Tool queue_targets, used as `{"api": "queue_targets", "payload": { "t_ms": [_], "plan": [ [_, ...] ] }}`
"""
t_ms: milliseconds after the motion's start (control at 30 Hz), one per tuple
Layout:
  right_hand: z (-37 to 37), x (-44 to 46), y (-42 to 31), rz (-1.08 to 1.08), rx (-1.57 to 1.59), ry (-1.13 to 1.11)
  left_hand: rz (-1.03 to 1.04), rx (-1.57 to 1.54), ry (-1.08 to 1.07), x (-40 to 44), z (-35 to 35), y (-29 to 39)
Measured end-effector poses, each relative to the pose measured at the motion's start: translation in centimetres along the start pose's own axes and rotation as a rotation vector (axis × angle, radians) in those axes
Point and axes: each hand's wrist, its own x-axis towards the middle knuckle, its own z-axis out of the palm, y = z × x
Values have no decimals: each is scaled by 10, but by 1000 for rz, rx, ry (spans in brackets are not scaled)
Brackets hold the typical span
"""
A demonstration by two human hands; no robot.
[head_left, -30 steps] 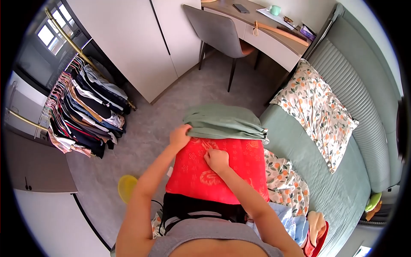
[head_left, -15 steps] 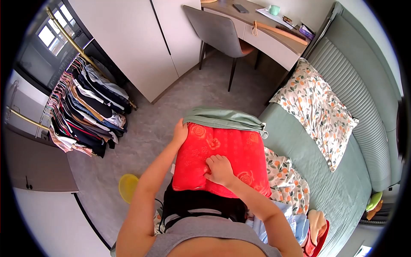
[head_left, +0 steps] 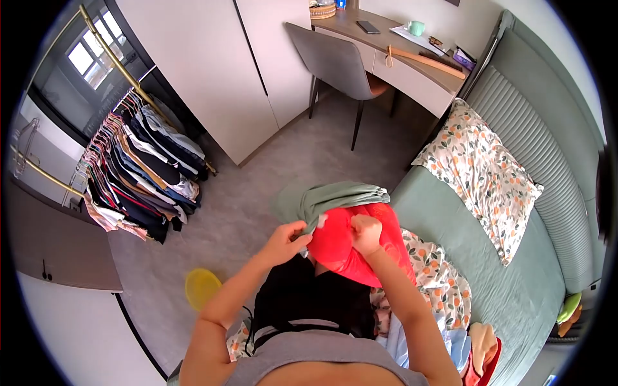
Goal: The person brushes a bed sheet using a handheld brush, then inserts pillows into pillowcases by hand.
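A red patterned pillow (head_left: 341,248) lies across the person's lap, its left part bunched and folded. A green fabric cover (head_left: 344,194) surrounds its far end and hangs loose at the left. My left hand (head_left: 285,243) is at the cover's left edge beside the pillow, pinching the green cloth between thumb and fingers. My right hand (head_left: 367,233) is closed on the red pillow near its middle, pressing or gripping the fabric. The pillow's far end is hidden inside the cover.
A bed (head_left: 508,289) with a fruit-print pillow (head_left: 483,174) is at the right, fruit-print bedding (head_left: 444,276) beside my right arm. A chair (head_left: 335,61) and desk (head_left: 412,55) stand ahead. Hanging clothes (head_left: 141,170) and a yellow bin (head_left: 201,289) are at the left.
The red pillow has gone from spread flat to bunched, its left side drawn rightward. My right hand has moved forward and right with it; my left hand has moved nearer the body and right.
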Motion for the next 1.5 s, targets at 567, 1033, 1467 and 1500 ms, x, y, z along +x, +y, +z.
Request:
{"api": "queue_targets", "payload": {
  "t_ms": [567, 1033, 1467, 1500],
  "plan": [
    [-47, -78, 104, 1066, -368, -98, 141, 936, 142, 88, 40, -76],
    [-1, -40, -17, 762, -97, -311, 338, 534, 80, 130, 137, -36],
    [-3, -59, 72, 798, -307, -15, 557, 774, -155, 58, 117, -27],
    [1, -61, 84, 838, -305, 0, 654, 826, -184, 49, 112, -21]
  ]
}}
